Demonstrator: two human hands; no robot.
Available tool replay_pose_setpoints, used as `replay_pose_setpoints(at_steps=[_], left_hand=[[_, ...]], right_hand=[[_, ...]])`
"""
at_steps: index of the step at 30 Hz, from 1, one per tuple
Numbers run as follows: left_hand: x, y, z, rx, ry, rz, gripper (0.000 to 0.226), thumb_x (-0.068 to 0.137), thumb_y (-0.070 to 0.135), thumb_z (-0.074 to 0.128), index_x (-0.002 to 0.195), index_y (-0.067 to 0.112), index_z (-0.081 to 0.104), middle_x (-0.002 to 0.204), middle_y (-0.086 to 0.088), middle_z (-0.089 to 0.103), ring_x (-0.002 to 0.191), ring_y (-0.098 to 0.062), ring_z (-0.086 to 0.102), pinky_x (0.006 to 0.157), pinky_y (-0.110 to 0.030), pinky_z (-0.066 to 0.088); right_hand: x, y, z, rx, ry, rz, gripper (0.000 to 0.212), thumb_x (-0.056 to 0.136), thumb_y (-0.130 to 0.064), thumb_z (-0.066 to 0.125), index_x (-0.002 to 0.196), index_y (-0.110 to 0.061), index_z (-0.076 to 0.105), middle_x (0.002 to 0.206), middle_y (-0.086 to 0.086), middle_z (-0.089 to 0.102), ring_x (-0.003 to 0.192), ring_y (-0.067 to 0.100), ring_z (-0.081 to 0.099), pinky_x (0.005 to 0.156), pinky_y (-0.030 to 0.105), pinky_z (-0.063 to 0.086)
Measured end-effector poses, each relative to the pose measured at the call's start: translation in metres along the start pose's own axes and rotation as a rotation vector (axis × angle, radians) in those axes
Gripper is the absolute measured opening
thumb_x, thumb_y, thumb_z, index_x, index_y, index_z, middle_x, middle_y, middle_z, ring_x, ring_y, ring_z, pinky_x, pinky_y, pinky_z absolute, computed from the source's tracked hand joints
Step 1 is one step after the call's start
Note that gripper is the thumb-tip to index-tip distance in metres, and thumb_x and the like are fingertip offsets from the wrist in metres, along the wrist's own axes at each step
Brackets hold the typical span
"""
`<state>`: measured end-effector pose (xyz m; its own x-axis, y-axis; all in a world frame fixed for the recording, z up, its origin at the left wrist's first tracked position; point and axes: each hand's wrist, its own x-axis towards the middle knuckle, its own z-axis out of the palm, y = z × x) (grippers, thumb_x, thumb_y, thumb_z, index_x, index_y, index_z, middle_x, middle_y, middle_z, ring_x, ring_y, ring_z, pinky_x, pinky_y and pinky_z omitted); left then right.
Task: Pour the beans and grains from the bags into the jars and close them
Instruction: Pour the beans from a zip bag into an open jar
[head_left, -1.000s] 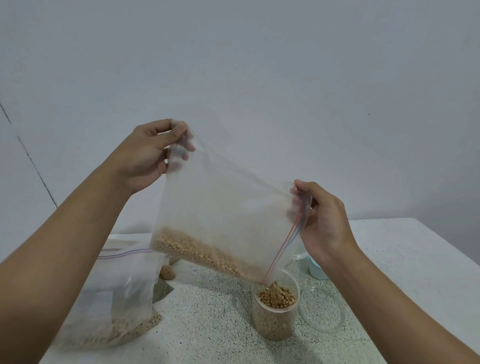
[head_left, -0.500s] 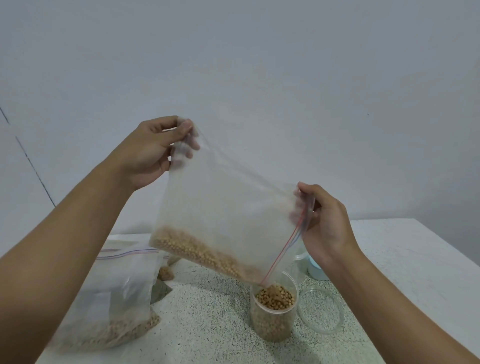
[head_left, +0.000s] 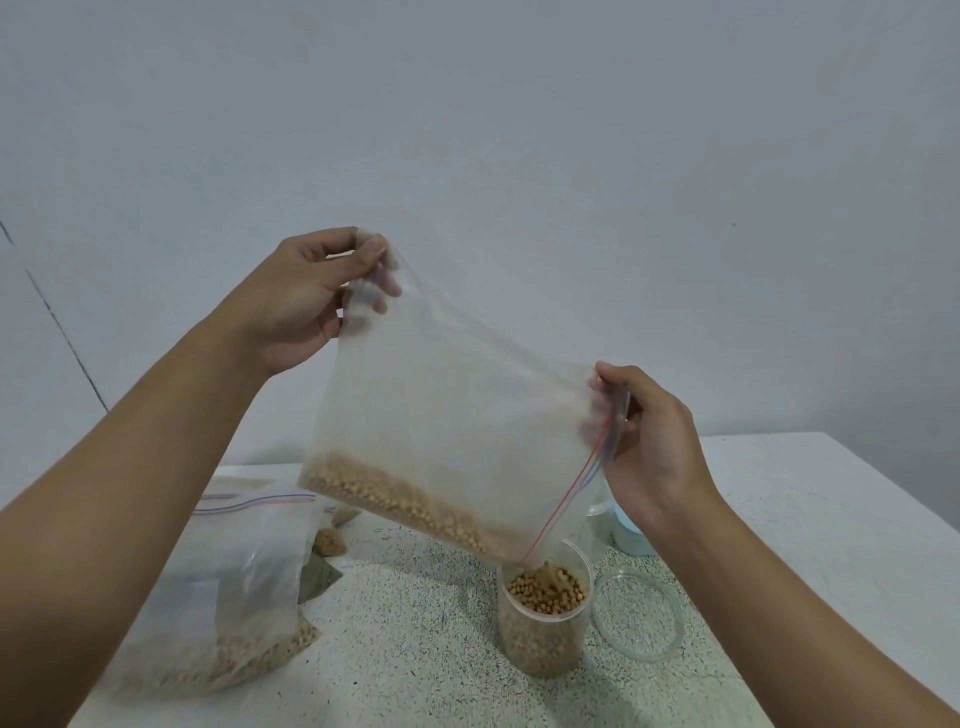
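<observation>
Two pinch grips on tilted zip bag (head_left: 447, 415): left hand (head_left: 306, 306) clamping raised corner, right hand (head_left: 654, 452) clamping zipper end above jar (head_left: 543, 634).

One head-worn wide-angle view — looking forward and down, close over the table (head_left: 779, 519).

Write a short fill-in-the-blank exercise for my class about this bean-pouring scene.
The left hand holds the zip bag of beans ____ than the right hand.
The clear lid lies to the ____ of the jar.
A second zip bag lies on the table, on its ____ side.
Missing: higher; right; left.
</observation>
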<state>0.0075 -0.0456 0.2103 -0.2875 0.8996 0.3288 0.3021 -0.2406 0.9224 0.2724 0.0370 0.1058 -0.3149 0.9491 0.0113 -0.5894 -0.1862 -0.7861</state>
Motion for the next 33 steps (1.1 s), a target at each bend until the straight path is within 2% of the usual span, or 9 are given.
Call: replay_pose_setpoints(at_steps=[14, 22, 33], left_hand=[[0.0013, 0.0058, 0.0021, 0.018, -0.018, 0.012, 0.02, 0.092, 0.037, 0.063, 0.085, 0.02, 0.071, 0.082, -0.003, 0.07, 0.069, -0.017, 0.058, 0.072, -0.038, 0.038], [0.0009, 0.007, 0.0046, 0.03, -0.025, 0.016, 0.021, 0.094, 0.037, 0.062, 0.082, 0.023, 0.072, 0.081, -0.002, 0.07, 0.068, -0.016, 0.059, 0.07, -0.036, 0.039], [0.0008, 0.0098, 0.007, 0.03, -0.029, 0.019, 0.02, 0.092, 0.037, 0.063, 0.081, 0.024, 0.073, 0.081, -0.002, 0.07, 0.068, -0.017, 0.058, 0.069, -0.035, 0.039]], right_hand=[[0.0041, -0.0002, -0.0021, -0.002, -0.005, 0.0, 0.022, 0.089, -0.01, 0.07, 0.068, -0.016, 0.072, 0.069, -0.003, 0.065, 0.057, 0.009, 0.055, 0.054, 0.024, 0.044], [0.0082, 0.0022, -0.0057, -0.017, -0.026, 0.003, 0.016, 0.089, -0.012, 0.07, 0.073, -0.014, 0.068, 0.068, -0.003, 0.061, 0.056, 0.011, 0.051, 0.053, 0.026, 0.041], [0.0095, 0.0019, -0.0077, -0.015, -0.018, -0.002, 0.019, 0.09, -0.011, 0.068, 0.071, -0.015, 0.069, 0.067, -0.003, 0.061, 0.055, 0.01, 0.051, 0.054, 0.026, 0.04]])
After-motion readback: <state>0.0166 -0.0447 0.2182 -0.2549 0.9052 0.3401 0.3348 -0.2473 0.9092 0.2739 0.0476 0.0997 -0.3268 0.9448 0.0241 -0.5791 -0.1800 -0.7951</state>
